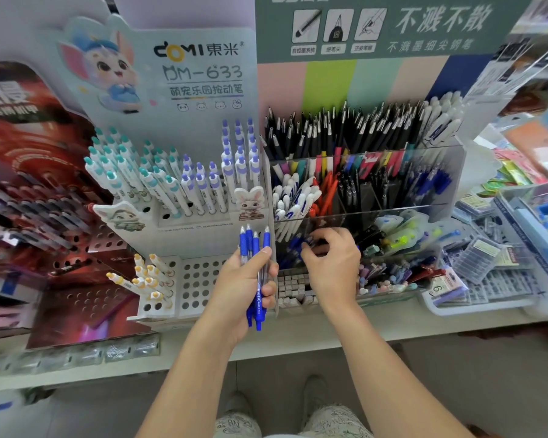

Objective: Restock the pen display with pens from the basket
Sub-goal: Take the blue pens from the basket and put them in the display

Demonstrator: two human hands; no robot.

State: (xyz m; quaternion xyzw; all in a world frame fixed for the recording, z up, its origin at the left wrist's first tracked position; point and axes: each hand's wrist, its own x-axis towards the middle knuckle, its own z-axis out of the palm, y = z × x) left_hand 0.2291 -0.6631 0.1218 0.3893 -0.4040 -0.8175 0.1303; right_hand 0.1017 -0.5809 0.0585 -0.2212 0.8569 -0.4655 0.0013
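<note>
At the far left of the frame stood a dark red rack (45, 172), glossy card punched with round holes, most of its pens too blurred to make out. Next to it a pale card stand (200, 74) with a cartoon rabbit held white pens (159, 175) upright in holes, teal-capped to the left and lilac-capped to the right, presumably so each barrel could be drawn out singly. Below it, a lower white tier (196, 279) showed many bare holes and a few yellow-tipped pens (146, 276).

Lower centre, the left hand (244, 289) was curled round a bundle of blue pens (255, 273), fingers and thumb gripping them about mid-barrel with the clear tips upward; likely a ready supply kept upright for feeding across one at a time. The barrels looked like smooth translucent plastic with ribbed blue grips.

Just to the right, the right hand (329, 260) reached into the front compartment of the clear acrylic display (393, 210), fingertips bent together as if pinching a blue pen, though the pinch itself was blurred and I could not tell for certain. That compartment already held blue pens. Behind it, the dividers sorted white, red, black and blue pens by colour.

No basket was in view.
</note>
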